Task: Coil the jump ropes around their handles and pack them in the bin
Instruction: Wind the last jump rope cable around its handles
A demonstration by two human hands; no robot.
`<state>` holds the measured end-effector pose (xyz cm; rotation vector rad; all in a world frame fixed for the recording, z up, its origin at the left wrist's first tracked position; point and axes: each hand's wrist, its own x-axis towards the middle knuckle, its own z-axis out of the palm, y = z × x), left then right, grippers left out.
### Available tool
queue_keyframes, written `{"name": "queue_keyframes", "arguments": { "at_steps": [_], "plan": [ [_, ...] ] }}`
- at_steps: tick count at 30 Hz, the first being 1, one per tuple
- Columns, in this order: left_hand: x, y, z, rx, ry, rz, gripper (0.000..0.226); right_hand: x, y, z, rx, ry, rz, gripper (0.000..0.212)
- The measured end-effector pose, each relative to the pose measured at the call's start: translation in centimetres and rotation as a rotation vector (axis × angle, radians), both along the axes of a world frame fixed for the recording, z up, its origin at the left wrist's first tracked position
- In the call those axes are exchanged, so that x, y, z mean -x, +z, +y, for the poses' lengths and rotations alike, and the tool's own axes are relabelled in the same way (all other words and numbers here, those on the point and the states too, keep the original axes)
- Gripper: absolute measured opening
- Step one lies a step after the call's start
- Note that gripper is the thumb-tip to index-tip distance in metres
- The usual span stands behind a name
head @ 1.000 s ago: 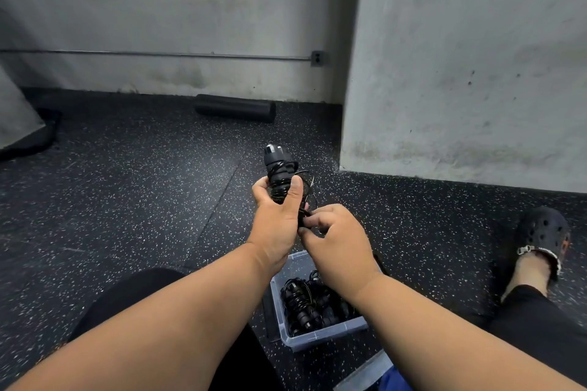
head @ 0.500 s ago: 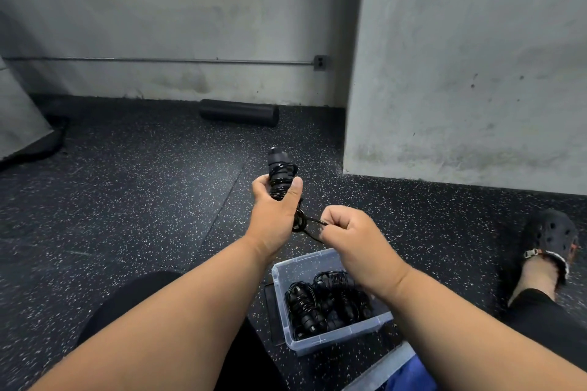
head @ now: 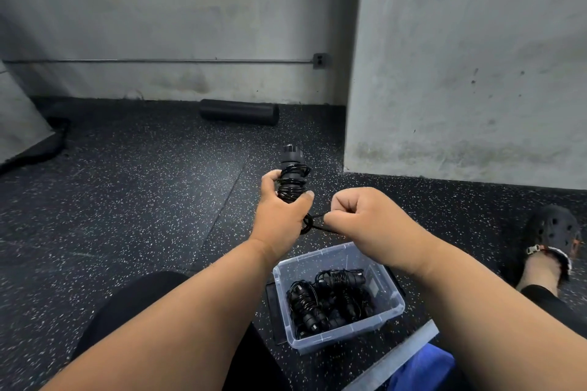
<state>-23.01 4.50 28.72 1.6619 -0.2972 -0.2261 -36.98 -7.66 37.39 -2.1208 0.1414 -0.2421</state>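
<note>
Above the bin (head: 394,311), the left hand (head: 279,216) gripped the coiled handles (head: 290,178) while the right hand (head: 365,216), having drawn away sideways, pinched the rope's tail (head: 317,222) taut, probably cinching the coil before packing.

the jump rope (head: 290,182) and its handles are black and glossy. the bin (head: 386,314) is clear plastic with a light blue tint, and the ropes (head: 330,298) inside it are black. the floor (head: 143,194) is dark grey with small white speckles. the foam roller (head: 239,111) is black. the wall (head: 460,57) is pale grey with darker stains. the shoe (head: 551,230) is black with round holes.
</note>
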Motion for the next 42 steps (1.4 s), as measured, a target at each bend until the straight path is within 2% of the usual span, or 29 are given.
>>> {"name": "queue_keyframes", "arguments": {
  "at_steps": [3,6,9,13,14,16,19,22,25,27,31,32,35,37,40,42],
  "plan": [
    [-0.2,-0.1,0.1,0.043,0.011,0.037,0.051,-0.2,-0.4,0.3,-0.144,0.005,0.062,0.03],
    [-0.5,-0.2,0.1,0.041,0.03,0.068,0.052,-0.5,-0.7,1.1,-0.298,0.011,0.115,0.017],
    [-0.9,-0.1,0.2,0.009,0.039,0.082,0.054,-0.6,-0.2,0.7,-0.199,0.036,0.086,0.021],
    [-1.0,0.3,1.1,0.091,-0.024,0.11,0.049,-0.6,0.6,-1.0,-0.143,0.039,-0.02,0.019],
    [-0.9,0.5,1.2,0.119,-0.055,0.117,0.047,-0.8,0.6,-1.5,-0.189,0.017,-0.054,0.017],
    [-0.6,1.0,1.5,0.173,-0.139,0.144,0.046,-1.2,0.5,-2.3,-0.438,-0.02,-0.085,0.012],
    [0.5,1.8,1.8,0.239,-0.324,0.248,0.06,-2.0,0.0,-3.0,-0.723,-0.08,-0.067,0.017],
    [1.9,2.3,1.7,0.287,-0.48,0.376,0.077,-2.5,-0.9,-3.1,-0.83,-0.12,-0.025,0.021],
    [2.5,2.3,1.8,0.297,-0.551,0.436,0.063,-2.8,-1.9,-2.9,-0.902,-0.156,0.006,0.024],
    [2.4,2.3,2.0,0.282,-0.585,0.461,0.064,-3.0,-2.6,-2.9,-0.938,-0.172,0.002,0.021],
    [2.0,2.2,2.4,0.28,-0.653,0.501,0.103,-3.2,-3.5,-3.1,-0.939,-0.175,-0.02,0.014],
    [1.9,2.2,2.5,0.273,-0.66,0.499,0.106,-3.3,-3.7,-3.1,-0.936,-0.181,-0.026,0.014],
    [2.1,2.3,2.2,0.245,-0.649,0.494,0.086,-3.4,-4.5,-2.9,-0.867,-0.233,-0.07,0.013],
    [2.2,2.4,1.9,0.222,-0.62,0.498,0.075,-3.4,-5.1,-2.8,-0.736,-0.277,-0.14,0.014],
    [2.4,2.5,1.7,0.211,-0.582,0.497,0.073,-3.3,-5.7,-2.9,-0.502,-0.332,-0.233,0.019],
    [2.4,2.4,1.6,0.21,-0.58,0.484,0.073,-3.4,-5.9,-3.0,-0.467,-0.348,-0.246,0.019]
  ]
}}
